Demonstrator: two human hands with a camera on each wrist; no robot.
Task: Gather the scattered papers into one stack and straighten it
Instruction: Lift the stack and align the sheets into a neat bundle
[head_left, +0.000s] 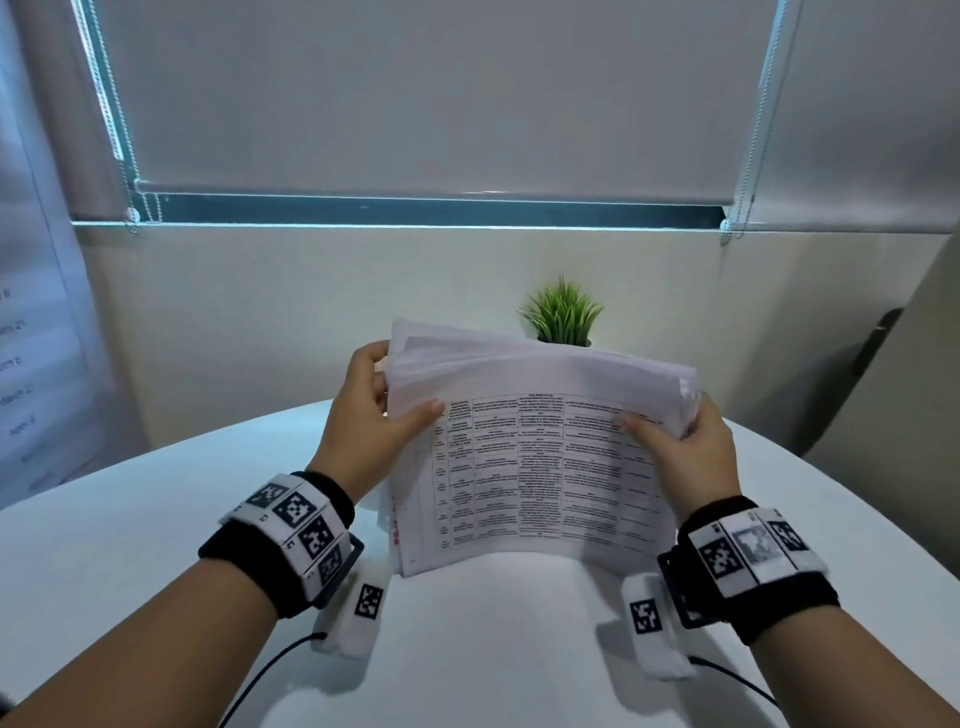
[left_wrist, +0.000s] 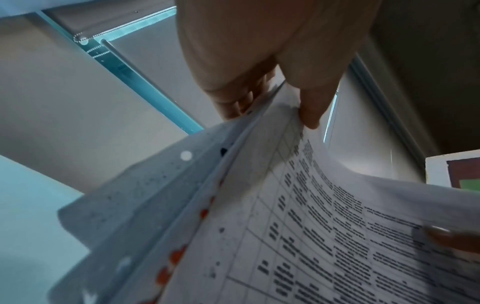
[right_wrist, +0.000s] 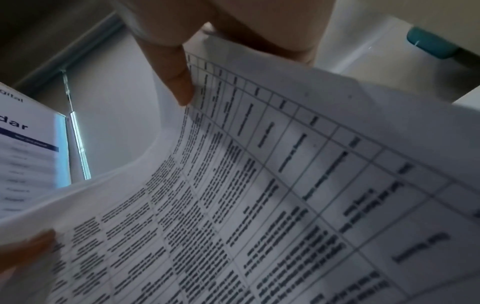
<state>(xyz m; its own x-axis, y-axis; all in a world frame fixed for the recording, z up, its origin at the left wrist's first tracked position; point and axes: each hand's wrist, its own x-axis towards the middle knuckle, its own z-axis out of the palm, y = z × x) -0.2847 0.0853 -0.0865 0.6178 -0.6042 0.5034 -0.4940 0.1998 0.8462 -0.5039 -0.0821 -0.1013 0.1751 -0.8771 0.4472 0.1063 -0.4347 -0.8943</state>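
A stack of white papers (head_left: 530, 467) stands nearly upright over the round white table (head_left: 156, 519), its top sheet printed with a table of text. The sheets fan unevenly at the top edge and the stack's bottom edge sits at or just above the tabletop. My left hand (head_left: 384, 410) grips the stack's left side, thumb on the front sheet, fingers behind. My right hand (head_left: 670, 431) grips the right side the same way. In the left wrist view my thumb (left_wrist: 309, 115) presses the printed sheet (left_wrist: 324, 226). In the right wrist view my thumb (right_wrist: 179, 88) lies on the same page (right_wrist: 259, 195).
A small green potted plant (head_left: 563, 314) stands behind the stack at the table's far edge. A wall with a window and roller blind (head_left: 415, 93) lies beyond. A printed poster (head_left: 26, 364) hangs at the left.
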